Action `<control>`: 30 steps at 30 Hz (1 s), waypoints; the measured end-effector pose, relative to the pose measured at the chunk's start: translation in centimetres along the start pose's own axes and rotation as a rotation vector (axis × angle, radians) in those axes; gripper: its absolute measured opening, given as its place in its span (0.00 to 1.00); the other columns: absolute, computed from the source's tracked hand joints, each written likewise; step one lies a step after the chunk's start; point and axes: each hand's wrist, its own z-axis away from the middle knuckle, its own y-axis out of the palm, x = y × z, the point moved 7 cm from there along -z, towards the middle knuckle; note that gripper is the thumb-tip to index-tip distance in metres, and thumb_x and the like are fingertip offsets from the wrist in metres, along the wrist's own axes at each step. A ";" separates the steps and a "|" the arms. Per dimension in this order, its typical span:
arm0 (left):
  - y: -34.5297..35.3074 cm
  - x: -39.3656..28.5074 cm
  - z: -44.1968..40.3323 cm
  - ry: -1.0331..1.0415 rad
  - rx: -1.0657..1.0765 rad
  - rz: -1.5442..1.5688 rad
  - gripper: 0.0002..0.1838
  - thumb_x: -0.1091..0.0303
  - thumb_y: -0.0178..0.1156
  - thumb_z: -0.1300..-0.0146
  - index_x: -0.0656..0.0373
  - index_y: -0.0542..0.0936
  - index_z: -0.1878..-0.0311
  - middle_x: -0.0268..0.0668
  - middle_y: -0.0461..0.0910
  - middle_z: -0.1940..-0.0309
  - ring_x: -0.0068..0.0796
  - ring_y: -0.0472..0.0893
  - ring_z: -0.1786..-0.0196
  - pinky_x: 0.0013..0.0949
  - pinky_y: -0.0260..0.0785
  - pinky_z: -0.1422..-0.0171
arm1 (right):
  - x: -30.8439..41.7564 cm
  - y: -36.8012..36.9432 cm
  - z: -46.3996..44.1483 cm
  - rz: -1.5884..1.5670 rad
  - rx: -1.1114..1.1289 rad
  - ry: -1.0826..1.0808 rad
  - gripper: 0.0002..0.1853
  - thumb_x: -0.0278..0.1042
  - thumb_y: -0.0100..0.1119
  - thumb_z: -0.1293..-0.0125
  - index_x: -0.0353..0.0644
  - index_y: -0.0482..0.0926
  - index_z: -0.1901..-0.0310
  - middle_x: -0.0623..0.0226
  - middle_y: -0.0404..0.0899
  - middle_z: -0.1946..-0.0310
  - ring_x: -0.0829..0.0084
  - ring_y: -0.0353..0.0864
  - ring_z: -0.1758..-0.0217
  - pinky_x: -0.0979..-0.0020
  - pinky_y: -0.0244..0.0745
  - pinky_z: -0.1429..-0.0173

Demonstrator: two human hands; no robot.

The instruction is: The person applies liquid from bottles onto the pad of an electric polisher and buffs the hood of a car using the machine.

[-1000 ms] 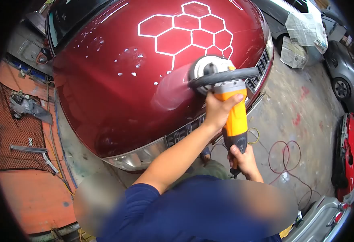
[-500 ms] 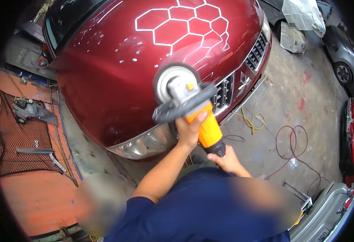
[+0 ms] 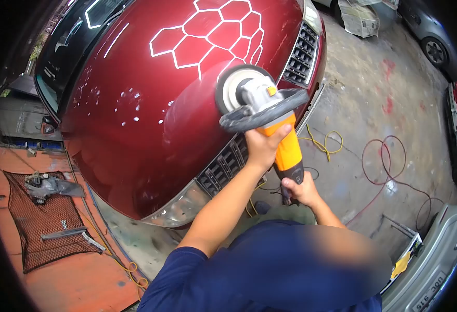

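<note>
An orange and black car polisher is held in front of me, its round pad against the dark red car hood near the front edge. My left hand wraps round the orange body just behind the black loop handle. Farther back, my right hand is closed on the black rear end of the polisher. A cloudy film shows on the paint left of the pad. White reflections form hexagons on the hood.
The grille and headlight lie below the hood. A yellow cord and a dark red hose are on the concrete floor. Netting lies on an orange platform at left. A silver car stands at lower right.
The polisher and both hands have moved to the right in view, and the pad sits slightly higher. The view has shifted, so the hood appears farther left. Both hands keep their grip.
</note>
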 end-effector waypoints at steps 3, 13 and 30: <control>2.0 2.1 -2.0 -0.043 -0.008 -0.067 0.28 0.67 0.83 0.42 0.67 0.81 0.41 0.42 0.88 0.48 0.32 0.88 0.46 0.39 0.82 0.38 | 0.8 -1.4 -0.9 -0.123 -0.015 -0.019 0.27 0.58 0.80 0.36 0.40 0.79 0.69 0.72 0.78 0.80 0.77 0.78 0.80 0.71 0.73 0.74; -1.6 2.0 2.1 -0.022 0.032 -0.215 0.31 0.69 0.83 0.41 0.67 0.78 0.39 0.41 0.88 0.47 0.31 0.88 0.46 0.39 0.81 0.36 | -3.5 2.6 0.2 -0.159 0.078 -0.044 0.28 0.60 0.80 0.37 0.42 0.79 0.70 0.72 0.77 0.81 0.77 0.76 0.80 0.72 0.70 0.74; -15.4 -0.5 15.7 -0.060 -0.087 -0.213 0.40 0.68 0.79 0.36 0.65 0.66 0.27 0.42 0.81 0.38 0.35 0.82 0.35 0.41 0.73 0.26 | -9.7 14.1 6.6 0.079 0.205 -0.096 0.27 0.53 0.82 0.37 0.35 0.86 0.53 0.69 0.87 0.69 0.74 0.85 0.64 0.65 0.82 0.54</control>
